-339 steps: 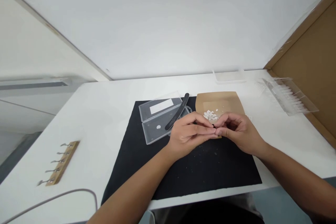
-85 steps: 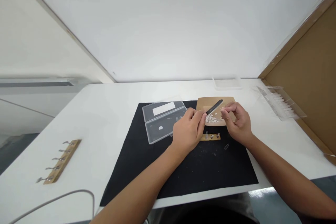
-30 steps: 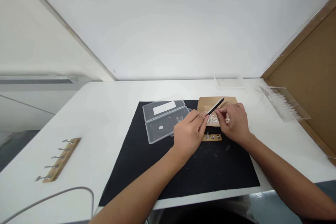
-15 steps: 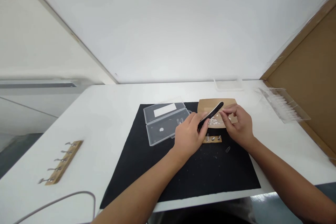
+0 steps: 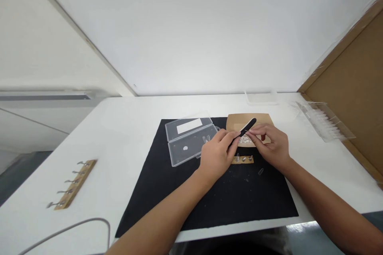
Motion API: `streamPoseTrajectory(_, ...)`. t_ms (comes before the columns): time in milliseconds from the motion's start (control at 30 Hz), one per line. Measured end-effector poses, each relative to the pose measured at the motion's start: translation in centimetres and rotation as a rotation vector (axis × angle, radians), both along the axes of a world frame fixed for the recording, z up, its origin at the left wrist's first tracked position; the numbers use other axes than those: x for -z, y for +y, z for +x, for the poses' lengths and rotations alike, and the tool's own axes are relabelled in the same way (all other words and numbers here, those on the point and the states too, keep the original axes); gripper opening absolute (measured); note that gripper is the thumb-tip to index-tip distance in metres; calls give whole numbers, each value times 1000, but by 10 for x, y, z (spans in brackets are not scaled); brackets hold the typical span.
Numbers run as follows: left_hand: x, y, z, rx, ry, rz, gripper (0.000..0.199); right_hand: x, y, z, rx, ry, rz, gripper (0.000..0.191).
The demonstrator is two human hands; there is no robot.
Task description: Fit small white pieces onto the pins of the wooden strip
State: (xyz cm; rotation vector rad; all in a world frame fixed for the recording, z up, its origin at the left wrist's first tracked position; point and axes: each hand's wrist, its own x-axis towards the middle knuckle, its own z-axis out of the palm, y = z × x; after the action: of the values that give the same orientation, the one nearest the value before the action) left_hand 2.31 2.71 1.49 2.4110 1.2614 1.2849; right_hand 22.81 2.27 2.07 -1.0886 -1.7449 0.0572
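My left hand [image 5: 216, 152] is closed round a black nail file [image 5: 248, 126], which points up and to the right. My right hand [image 5: 271, 140] pinches a small pale piece that looks like a nail tip [image 5: 246, 130], held at the file's edge; the fingertips mostly hide it. Behind both hands lies a brown paper tray [image 5: 233, 118] with many small white pieces [image 5: 245, 139] in it. Below them, a small wooden stand [image 5: 247, 159] carries metal pegs and a clear nail tip [image 5: 237, 157]. One loose clear nail tip [image 5: 261, 171] lies on the black mat [image 5: 239, 195].
An open clear plastic case [image 5: 179, 152] with a few clear tips inside lies left of my hands. A wooden strip with several metal stands [image 5: 74, 185] is on the white table [image 5: 125, 127] at left. Clear trays [image 5: 324, 121] sit at right, and a cable [image 5: 89, 220] curves in front.
My right hand has moved slightly left and down, bringing its pinched piece against the nail file. The left hand keeps its hold on the file. The whole view has shifted a little.
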Motion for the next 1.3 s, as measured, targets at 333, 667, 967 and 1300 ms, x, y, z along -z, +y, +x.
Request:
streamPoseTrajectory(333, 4, 1, -2, -46, 118, 39, 18, -4, -5, -3, -59, -54, 8, 10)
streamPoseTrajectory(667, 5, 3, -5, -11, 166, 95, 24, -2, -6, -5, -100, -4, -91, 3)
streamPoseTrajectory(967, 7, 5, -7, 1, 193, 104, 21, -3, -3, 1, -164, -94, -53, 5)
streamPoseTrajectory(1300, 5, 4, -6, -11, 209, 84, 16, 1, -1, -1, -149, -190, 75, 11)
